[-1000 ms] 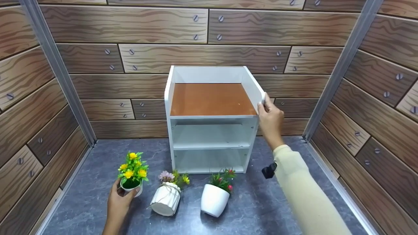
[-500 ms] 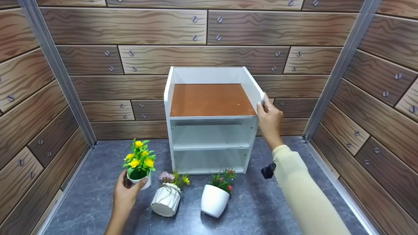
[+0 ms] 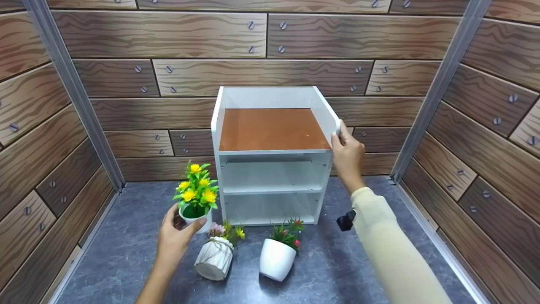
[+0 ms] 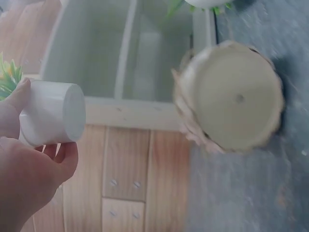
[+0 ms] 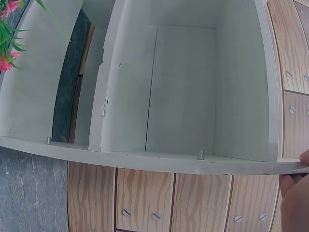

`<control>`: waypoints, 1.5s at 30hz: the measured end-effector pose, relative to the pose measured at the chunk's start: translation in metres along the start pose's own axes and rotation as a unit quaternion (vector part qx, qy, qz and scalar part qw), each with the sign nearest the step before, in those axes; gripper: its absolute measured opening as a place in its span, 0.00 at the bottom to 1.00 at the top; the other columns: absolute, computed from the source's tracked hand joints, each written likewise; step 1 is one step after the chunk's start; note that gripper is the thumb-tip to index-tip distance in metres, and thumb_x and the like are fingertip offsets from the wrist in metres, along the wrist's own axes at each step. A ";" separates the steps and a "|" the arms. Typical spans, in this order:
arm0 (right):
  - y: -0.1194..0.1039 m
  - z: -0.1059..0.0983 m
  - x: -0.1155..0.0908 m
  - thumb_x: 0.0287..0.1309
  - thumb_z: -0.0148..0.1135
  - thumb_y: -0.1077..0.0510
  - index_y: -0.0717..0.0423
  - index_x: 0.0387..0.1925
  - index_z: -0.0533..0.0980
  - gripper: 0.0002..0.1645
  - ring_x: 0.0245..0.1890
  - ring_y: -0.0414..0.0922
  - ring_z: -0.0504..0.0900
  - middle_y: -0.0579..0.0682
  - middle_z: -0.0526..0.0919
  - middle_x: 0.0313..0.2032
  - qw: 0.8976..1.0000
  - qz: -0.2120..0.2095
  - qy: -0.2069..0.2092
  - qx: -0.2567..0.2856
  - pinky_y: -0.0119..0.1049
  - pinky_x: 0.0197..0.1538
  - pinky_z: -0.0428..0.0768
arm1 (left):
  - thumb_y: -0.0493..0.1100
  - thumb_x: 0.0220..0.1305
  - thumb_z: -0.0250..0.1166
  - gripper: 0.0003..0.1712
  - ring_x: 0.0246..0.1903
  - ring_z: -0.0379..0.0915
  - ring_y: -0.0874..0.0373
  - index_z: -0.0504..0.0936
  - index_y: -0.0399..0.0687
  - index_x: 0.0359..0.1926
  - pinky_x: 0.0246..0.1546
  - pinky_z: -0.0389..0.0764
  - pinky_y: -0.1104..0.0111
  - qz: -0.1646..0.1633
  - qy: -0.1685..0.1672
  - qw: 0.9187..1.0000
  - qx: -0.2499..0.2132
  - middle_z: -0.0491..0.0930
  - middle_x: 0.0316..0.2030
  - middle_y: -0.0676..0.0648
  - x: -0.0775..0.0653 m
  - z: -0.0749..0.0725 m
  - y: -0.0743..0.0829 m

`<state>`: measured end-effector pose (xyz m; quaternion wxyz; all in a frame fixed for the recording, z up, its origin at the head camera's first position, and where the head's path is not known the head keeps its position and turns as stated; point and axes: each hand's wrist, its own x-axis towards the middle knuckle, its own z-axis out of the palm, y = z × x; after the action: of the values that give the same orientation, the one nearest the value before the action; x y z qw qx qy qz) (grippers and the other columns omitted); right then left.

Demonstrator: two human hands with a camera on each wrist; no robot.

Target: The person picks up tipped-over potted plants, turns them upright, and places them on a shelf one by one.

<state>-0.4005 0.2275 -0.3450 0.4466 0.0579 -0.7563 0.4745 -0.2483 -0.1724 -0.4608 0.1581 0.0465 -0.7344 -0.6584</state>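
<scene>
My left hand (image 3: 176, 236) grips a small white pot (image 4: 53, 111) with an artificial plant of yellow flowers (image 3: 196, 190), held upright left of the shelf's front. The white shelf unit (image 3: 272, 192) has a brown top board (image 3: 270, 128) and two compartments below. At its upper right front, my right hand (image 3: 349, 154) pinches the edge of the side panel, thumb inside and fingers outside. In the right wrist view, only part of that hand (image 5: 295, 198) shows at the frame's edge.
A ribbed white pot (image 3: 214, 258) with twine and purple and yellow flowers lies tilted on the grey floor (image 3: 126, 253). Right of it, a smooth white pot (image 3: 277, 259) with red flowers also leans over. Wood-patterned walls (image 3: 177, 33) enclose three sides.
My left hand has carried the yellow-flowered potted plant up and to the right, closer to the shelf. The right hand keeps its grip on the side panel.
</scene>
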 end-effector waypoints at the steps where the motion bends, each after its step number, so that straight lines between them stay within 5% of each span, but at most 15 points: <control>1: 0.000 0.000 0.000 0.58 0.63 0.63 0.56 0.59 0.75 0.25 0.48 0.49 0.81 0.59 0.80 0.50 1.000 0.001 -0.001 -0.001 0.44 0.50 0.80 | 0.49 0.46 0.77 0.52 0.62 0.64 0.41 0.60 0.41 0.69 0.61 0.69 0.51 0.002 -0.002 1.000 0.002 0.65 0.62 0.36 0.000 0.003 0.004; 15: 0.000 0.000 -0.001 0.58 0.62 0.64 0.57 0.58 0.75 0.25 0.47 0.49 0.82 0.60 0.81 0.49 1.000 -0.011 0.002 -0.008 0.44 0.50 0.80 | 0.47 0.47 0.77 0.50 0.58 0.69 0.44 0.62 0.43 0.68 0.57 0.74 0.56 0.036 -0.053 0.998 -0.006 0.69 0.57 0.38 0.002 0.041 0.058; 27: 0.002 0.001 -0.001 0.59 0.61 0.63 0.58 0.59 0.74 0.25 0.48 0.48 0.81 0.61 0.81 0.49 1.000 -0.002 -0.005 -0.003 0.43 0.49 0.81 | 0.54 0.43 0.78 0.50 0.50 0.71 0.50 0.65 0.49 0.66 0.47 0.79 0.61 0.075 -0.063 0.995 -0.015 0.71 0.51 0.44 0.019 0.073 0.076; 45: 0.001 0.000 0.000 0.57 0.63 0.64 0.60 0.58 0.74 0.25 0.47 0.51 0.82 0.62 0.81 0.48 1.000 -0.012 0.002 -0.002 0.44 0.50 0.80 | 0.56 0.44 0.77 0.46 0.50 0.72 0.54 0.68 0.47 0.63 0.50 0.78 0.61 0.143 -0.085 0.986 -0.022 0.71 0.52 0.46 0.051 0.141 0.118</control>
<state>-0.4005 0.2277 -0.3457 0.4539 0.0649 -0.7556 0.4678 -0.3211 -0.0371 -0.3478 0.1880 -0.1186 -0.7293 -0.6471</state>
